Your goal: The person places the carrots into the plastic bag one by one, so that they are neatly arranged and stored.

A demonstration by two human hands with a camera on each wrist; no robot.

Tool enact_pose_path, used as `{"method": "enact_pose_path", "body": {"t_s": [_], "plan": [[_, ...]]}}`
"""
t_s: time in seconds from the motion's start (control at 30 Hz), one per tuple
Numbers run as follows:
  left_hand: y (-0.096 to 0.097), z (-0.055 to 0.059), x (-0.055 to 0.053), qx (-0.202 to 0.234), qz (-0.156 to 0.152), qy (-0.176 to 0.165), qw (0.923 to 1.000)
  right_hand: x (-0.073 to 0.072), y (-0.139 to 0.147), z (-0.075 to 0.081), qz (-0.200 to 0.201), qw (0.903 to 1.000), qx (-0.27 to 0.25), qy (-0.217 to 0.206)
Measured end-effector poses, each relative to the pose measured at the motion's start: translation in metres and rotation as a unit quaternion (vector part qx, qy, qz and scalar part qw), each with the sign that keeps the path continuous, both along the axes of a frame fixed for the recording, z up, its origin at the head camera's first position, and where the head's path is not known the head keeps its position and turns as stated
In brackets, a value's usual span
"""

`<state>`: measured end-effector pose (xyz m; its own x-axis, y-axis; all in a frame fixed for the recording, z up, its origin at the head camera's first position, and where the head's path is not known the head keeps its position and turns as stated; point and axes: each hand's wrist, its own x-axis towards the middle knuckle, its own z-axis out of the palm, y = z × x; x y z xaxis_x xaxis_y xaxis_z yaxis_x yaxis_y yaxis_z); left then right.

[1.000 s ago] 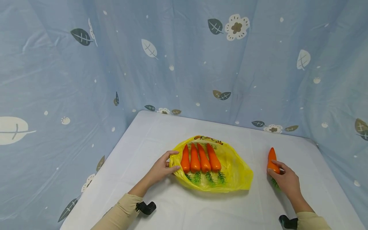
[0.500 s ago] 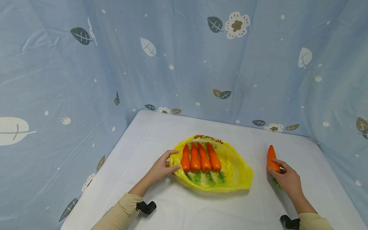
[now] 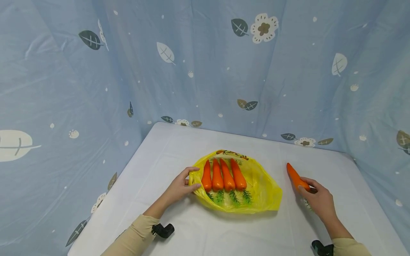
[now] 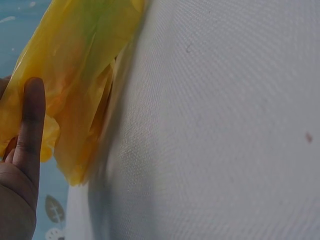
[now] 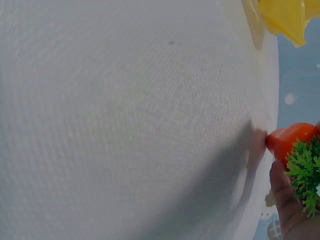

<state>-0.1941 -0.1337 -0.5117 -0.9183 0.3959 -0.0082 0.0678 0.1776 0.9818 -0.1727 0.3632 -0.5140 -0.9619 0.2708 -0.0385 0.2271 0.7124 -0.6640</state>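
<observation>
A yellow plastic bag (image 3: 266,193) lies on the table with its mouth spread wide. Inside it, several orange toy carrots (image 3: 226,177) with green leafy tops lie side by side. My left hand (image 3: 179,186) grips the bag's left edge between thumb and fingers; the left wrist view shows the thumb pressed along the yellow film (image 4: 75,65). Off to the right, my right hand (image 3: 320,199) pinches another carrot (image 3: 295,177) near its thick end, its tip angled toward the far left. This carrot's green leaves (image 5: 304,170) show beside the thumb in the right wrist view.
The table (image 3: 237,234) has a white cloth over it. Blue curtains (image 3: 205,71) with leaf and flower prints hang along its back and left sides. Black wrist devices (image 3: 163,231) sit at both sleeves.
In my right hand the carrot has turned, its tip swinging left from pointing nearly straight away. My left hand, the bag and the carrots inside stay in place.
</observation>
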Motion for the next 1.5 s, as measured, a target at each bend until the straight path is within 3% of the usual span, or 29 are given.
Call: {"method": "enact_pose_path", "body": {"t_s": [0.37,0.8,1.5], "plan": [[-0.001,0.002,0.001,0.011,-0.006,0.004,0.9999,0.004,-0.002,-0.001,-0.001,0.9999,-0.003,0.016],[0.0,0.001,0.001,0.013,-0.006,0.001,0.9999,0.014,-0.008,0.009,-0.005,0.9995,-0.015,0.026],[0.002,0.001,0.0,0.014,-0.008,0.002,0.9999,0.022,-0.023,0.018,0.017,0.9985,-0.03,0.042]]}}
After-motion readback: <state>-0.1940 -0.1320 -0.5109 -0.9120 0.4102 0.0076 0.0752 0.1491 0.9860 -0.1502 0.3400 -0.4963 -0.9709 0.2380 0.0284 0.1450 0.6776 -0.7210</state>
